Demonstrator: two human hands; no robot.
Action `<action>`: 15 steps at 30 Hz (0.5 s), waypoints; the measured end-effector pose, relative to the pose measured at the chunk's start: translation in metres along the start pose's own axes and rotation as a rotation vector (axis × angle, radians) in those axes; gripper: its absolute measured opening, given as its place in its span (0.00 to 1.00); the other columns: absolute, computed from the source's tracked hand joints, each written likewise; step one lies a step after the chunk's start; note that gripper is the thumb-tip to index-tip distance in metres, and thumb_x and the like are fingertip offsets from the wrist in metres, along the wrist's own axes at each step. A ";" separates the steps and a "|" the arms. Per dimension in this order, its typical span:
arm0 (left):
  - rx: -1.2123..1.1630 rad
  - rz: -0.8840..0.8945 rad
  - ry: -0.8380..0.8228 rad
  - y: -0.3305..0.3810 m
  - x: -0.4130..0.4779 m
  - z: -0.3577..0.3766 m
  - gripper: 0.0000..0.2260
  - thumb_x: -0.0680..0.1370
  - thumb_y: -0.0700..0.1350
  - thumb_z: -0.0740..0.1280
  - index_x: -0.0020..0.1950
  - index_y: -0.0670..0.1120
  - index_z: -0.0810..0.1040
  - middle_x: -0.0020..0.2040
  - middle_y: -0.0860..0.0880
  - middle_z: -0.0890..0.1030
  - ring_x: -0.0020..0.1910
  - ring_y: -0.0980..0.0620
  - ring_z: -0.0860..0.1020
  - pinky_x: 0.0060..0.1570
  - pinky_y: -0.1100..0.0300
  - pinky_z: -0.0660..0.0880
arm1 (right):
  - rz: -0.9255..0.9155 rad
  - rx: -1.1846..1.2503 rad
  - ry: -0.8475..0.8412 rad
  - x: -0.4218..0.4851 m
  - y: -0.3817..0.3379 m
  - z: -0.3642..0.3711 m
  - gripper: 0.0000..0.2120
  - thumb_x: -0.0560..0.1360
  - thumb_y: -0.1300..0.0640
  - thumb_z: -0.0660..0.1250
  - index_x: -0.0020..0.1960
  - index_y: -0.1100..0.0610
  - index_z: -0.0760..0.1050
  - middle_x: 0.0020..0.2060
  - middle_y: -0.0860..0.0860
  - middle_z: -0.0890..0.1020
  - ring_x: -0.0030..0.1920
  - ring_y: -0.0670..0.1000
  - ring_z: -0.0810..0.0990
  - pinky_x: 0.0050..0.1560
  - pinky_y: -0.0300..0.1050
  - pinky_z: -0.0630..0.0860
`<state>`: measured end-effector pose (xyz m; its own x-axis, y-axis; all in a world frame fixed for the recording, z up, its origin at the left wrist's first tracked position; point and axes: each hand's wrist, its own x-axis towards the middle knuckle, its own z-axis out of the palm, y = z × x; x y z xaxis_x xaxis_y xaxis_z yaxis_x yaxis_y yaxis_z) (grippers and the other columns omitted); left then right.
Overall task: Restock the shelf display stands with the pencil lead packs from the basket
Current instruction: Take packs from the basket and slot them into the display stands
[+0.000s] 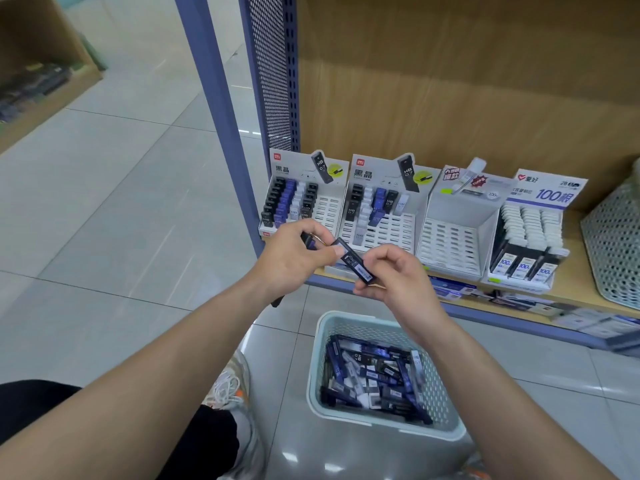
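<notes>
The blue post (214, 98) stands at 11 o'clock from the hands. It is a hard edge to stay away from. The left hand (294, 252) curls its fingers round what look like small packs (309, 241), and its thumb rests on the top end of the black pack (356, 263). The right hand (398, 282) pinches the bottom end of that pack with its fingertips.

The pack looks light, stiff and smooth, so it may slip. A pinch on its long sides should hold best.

At 12 o'clock the first stand (329, 209) and the second stand (394, 232) have bare slots in front. At 2 o'clock the third stand (450, 237) has no packs, and the fourth stand (530, 230) looks full. At 6 o'clock the basket (349, 317) sits on the floor, with many packs in it. The way up to the shelf (575, 271) is open.
</notes>
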<state>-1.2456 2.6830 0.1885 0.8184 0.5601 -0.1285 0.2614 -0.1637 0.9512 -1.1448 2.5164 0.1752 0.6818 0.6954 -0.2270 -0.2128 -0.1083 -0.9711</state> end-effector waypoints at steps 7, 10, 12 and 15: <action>-0.004 -0.053 0.059 -0.004 0.002 -0.007 0.08 0.74 0.46 0.77 0.48 0.49 0.81 0.38 0.45 0.86 0.25 0.55 0.71 0.27 0.63 0.69 | 0.109 0.164 -0.218 0.019 -0.004 0.004 0.06 0.79 0.69 0.64 0.52 0.59 0.75 0.42 0.57 0.84 0.35 0.51 0.79 0.44 0.47 0.79; 0.011 -0.083 0.106 -0.008 0.000 -0.013 0.06 0.75 0.42 0.76 0.47 0.48 0.79 0.38 0.43 0.84 0.25 0.52 0.73 0.25 0.65 0.69 | 0.071 0.089 -0.206 0.032 -0.003 0.003 0.17 0.78 0.73 0.64 0.61 0.56 0.75 0.40 0.52 0.81 0.37 0.52 0.79 0.49 0.49 0.79; 0.025 -0.111 0.130 -0.014 -0.003 -0.020 0.06 0.76 0.39 0.72 0.48 0.48 0.79 0.40 0.45 0.85 0.24 0.51 0.74 0.24 0.65 0.68 | 0.066 0.022 -0.211 0.043 -0.004 0.005 0.22 0.78 0.72 0.64 0.65 0.52 0.76 0.40 0.53 0.80 0.40 0.52 0.81 0.53 0.50 0.81; 0.037 -0.170 0.165 -0.027 -0.010 -0.037 0.06 0.77 0.38 0.70 0.50 0.48 0.78 0.37 0.48 0.86 0.25 0.51 0.77 0.24 0.63 0.69 | 0.091 -0.029 -0.210 0.065 -0.003 0.012 0.21 0.80 0.71 0.62 0.63 0.49 0.79 0.43 0.56 0.74 0.40 0.51 0.82 0.50 0.47 0.81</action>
<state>-1.2793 2.7115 0.1747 0.6670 0.7067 -0.2359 0.4096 -0.0833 0.9084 -1.1082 2.5705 0.1645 0.4994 0.8143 -0.2959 -0.2447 -0.1951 -0.9498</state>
